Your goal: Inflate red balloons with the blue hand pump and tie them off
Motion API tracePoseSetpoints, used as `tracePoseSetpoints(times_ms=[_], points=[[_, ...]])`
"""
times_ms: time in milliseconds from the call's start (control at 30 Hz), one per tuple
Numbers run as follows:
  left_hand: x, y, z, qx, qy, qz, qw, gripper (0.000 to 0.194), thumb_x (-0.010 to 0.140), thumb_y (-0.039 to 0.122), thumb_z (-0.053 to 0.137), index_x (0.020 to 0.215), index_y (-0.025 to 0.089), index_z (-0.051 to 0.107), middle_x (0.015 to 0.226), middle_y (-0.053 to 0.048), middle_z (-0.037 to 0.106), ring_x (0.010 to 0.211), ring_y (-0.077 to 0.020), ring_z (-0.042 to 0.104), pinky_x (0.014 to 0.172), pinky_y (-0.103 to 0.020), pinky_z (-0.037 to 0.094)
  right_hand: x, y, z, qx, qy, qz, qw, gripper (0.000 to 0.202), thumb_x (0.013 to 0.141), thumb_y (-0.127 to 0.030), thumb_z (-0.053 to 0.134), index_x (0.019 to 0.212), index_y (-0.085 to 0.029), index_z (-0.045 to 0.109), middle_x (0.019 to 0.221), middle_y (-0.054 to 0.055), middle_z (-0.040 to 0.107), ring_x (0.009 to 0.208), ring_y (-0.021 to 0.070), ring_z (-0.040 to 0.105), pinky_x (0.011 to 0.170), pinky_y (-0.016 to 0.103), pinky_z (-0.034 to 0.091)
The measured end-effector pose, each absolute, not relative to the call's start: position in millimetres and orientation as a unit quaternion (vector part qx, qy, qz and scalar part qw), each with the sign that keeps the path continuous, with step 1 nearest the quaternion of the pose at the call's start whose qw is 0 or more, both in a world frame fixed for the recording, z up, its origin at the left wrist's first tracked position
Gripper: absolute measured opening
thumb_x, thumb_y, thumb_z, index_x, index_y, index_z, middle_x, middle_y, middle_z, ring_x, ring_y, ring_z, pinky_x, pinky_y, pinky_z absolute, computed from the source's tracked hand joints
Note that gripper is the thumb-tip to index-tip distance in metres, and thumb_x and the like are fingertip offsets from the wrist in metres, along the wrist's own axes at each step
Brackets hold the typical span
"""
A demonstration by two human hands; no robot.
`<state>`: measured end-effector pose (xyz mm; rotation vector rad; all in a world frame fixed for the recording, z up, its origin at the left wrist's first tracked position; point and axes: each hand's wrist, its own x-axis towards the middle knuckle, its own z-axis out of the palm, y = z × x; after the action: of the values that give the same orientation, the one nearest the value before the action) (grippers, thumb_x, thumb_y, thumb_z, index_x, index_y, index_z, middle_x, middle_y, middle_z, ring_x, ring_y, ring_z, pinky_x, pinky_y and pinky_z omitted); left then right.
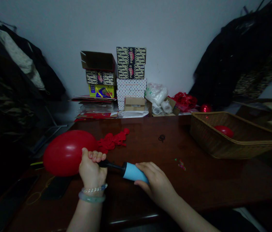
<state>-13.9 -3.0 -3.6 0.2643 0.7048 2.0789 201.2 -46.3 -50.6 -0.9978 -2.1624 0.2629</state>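
Observation:
A large red balloon bulges out to the left of my left hand. That hand is closed around the balloon's neck and the black nozzle end of a hand pump. My right hand wraps the pump's light blue barrel, with a black rod showing between the two hands. Behind the balloon lies a pile of uninflated red balloons on the dark wooden table. The balloon's mouth is hidden inside my left fist.
At the right stands a wicker basket with another red balloon inside. Small colourful bits and a dark coil lie on the table. A dark phone-like slab is at the left; stacked boxes line the wall.

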Motion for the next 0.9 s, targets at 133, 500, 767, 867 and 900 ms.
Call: tracePoseSetpoints(times_ms=[133,500,767,867,900], points=[[-27,-2,-3,0.087,0.285,0.847,0.44,0.037,0.09,0.025,0.05,0.059,0.019,0.031,0.044,0.009,0.027,0.037,-0.0054,0.026,0.04,-0.02,0.029,206,-44,-50,-0.388,-0.843,0.104,0.358,0.046,0.084,-0.033,0.068,0.125,-0.017,0.054,0.114,0.013,0.064,0.102,0.0261,0.06,0.09,0.044,0.051],[-21,2,-10,0.079,0.275,0.844,0.454,0.041,0.091,0.03,0.051,0.058,0.019,0.03,0.043,0.009,0.028,0.037,-0.0054,0.026,0.041,-0.02,0.029,204,-43,-56,-0.407,-0.839,0.075,0.353,0.046,0.081,-0.023,0.069,0.124,-0.017,0.053,0.115,0.012,0.064,0.103,0.0259,0.059,0.092,0.045,0.05],[1,1,-15,0.108,0.283,0.839,0.453,0.044,0.084,0.038,0.062,0.059,0.018,0.032,0.046,0.009,0.029,0.04,-0.0052,0.028,0.043,-0.02,0.031,203,-45,-54,-0.415,-0.832,0.069,0.362,0.046,0.08,-0.025,0.071,0.123,-0.017,0.055,0.113,0.012,0.065,0.102,0.0261,0.06,0.089,0.045,0.052],[13,0,-19,0.113,0.287,0.829,0.466,0.042,0.085,0.037,0.061,0.06,0.018,0.034,0.047,0.009,0.03,0.04,-0.0054,0.029,0.044,-0.02,0.031,202,-47,-54,-0.413,-0.832,0.074,0.363,0.044,0.081,-0.026,0.069,0.122,-0.016,0.055,0.112,0.013,0.065,0.101,0.0265,0.06,0.089,0.045,0.052],[17,0,-20,0.114,0.289,0.826,0.471,0.042,0.085,0.038,0.061,0.06,0.018,0.034,0.047,0.009,0.03,0.04,-0.0054,0.029,0.044,-0.021,0.031,202,-47,-55,-0.412,-0.832,0.074,0.365,0.044,0.082,-0.026,0.069,0.122,-0.016,0.055,0.112,0.013,0.065,0.101,0.0265,0.06,0.089,0.045,0.052]])
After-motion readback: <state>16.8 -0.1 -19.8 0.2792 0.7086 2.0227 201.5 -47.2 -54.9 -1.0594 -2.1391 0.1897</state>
